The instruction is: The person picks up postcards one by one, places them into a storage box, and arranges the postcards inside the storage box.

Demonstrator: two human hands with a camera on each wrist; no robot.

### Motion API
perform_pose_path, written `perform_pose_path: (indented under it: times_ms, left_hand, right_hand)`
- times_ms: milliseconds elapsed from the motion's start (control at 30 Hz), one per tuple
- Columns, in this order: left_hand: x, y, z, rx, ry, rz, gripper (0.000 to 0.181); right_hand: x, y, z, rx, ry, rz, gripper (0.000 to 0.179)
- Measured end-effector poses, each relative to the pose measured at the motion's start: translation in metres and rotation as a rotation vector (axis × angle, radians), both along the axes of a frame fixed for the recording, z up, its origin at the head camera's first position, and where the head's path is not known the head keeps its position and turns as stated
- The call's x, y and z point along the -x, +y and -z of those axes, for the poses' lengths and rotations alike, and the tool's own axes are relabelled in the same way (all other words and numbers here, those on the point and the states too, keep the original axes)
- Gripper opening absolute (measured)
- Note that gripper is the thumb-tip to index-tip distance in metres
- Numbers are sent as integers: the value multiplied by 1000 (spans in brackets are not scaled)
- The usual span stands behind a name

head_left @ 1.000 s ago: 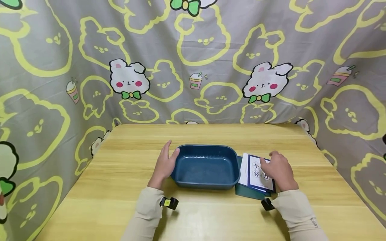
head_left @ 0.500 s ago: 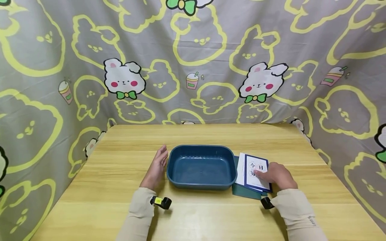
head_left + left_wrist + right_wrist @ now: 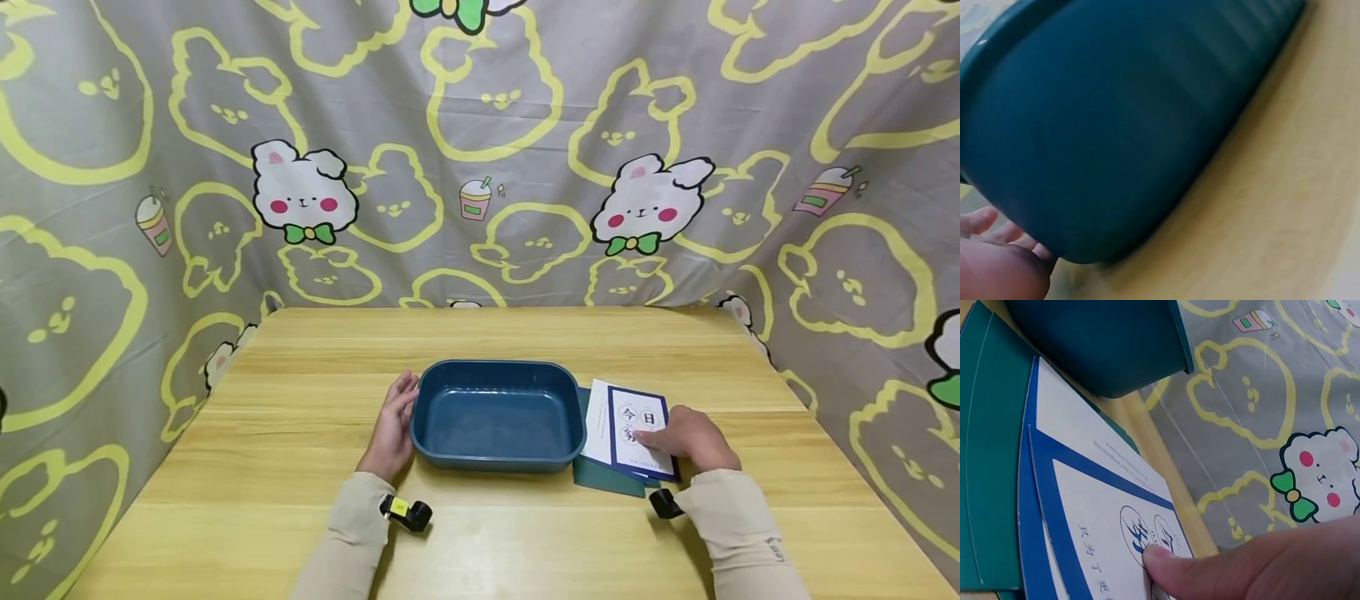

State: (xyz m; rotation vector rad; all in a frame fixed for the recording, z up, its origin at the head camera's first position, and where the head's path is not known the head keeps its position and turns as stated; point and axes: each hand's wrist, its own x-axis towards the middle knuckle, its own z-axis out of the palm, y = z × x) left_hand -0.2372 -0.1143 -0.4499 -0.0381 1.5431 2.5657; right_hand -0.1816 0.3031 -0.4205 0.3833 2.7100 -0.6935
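Note:
A dark teal plastic basin [image 3: 495, 463] stands upright on the table. My left hand [image 3: 392, 433] is at its left side, fingers straight and lying along the outer wall; in the left wrist view those fingers [image 3: 1007, 234] are partly hidden behind the basin. Right of the basin lies a small overlapping stack. On top is a thin white notebook [image 3: 628, 454] with a blue border and printed characters. My right hand [image 3: 697, 437] grips its right edge, thumb on the cover and the other fingers out of sight. Beneath lie another white-and-blue notebook [image 3: 597, 429] and a green one [image 3: 607, 481].
The wooden table [image 3: 480, 533] extends around the basin on all sides. A grey patterned curtain [image 3: 420, 108] hangs behind the table and along both sides. The green notebook touches or sits very near the basin's right wall.
My right hand has lowered from above the stack and now has its thumb on the top notebook. The left hand drew off the basin's rim, then came back against its side.

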Motion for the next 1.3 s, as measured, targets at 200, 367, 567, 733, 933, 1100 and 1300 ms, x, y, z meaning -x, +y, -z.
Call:
perform_pose_path:
  times_ms: [200, 367, 567, 733, 933, 1100, 1300]
  left_hand:
    - [0, 6, 10, 45, 31, -40, 67]
    - [1, 9, 17, 55, 55, -72, 70]
    - [1, 10, 21, 32, 95, -100, 71]
    - [0, 9, 20, 51, 103, -109, 68]
    - [1, 8, 21, 75, 115, -99, 64]
    - [1, 7, 21, 83, 126, -85, 62]
    - [2, 7, 21, 87, 127, -99, 63]
  right_hand:
    - [1, 8, 4, 64, 31, 16, 57]
    - [2, 17, 4, 148, 39, 51, 37]
    - [4, 29, 12, 285, 92, 93, 17]
    - [8, 30, 16, 372, 178, 114, 39]
    - [12, 25, 10, 432, 244, 144, 46]
    - [15, 21, 0, 492, 275, 147, 44]
    - [19, 13, -19, 536, 292, 121, 45]
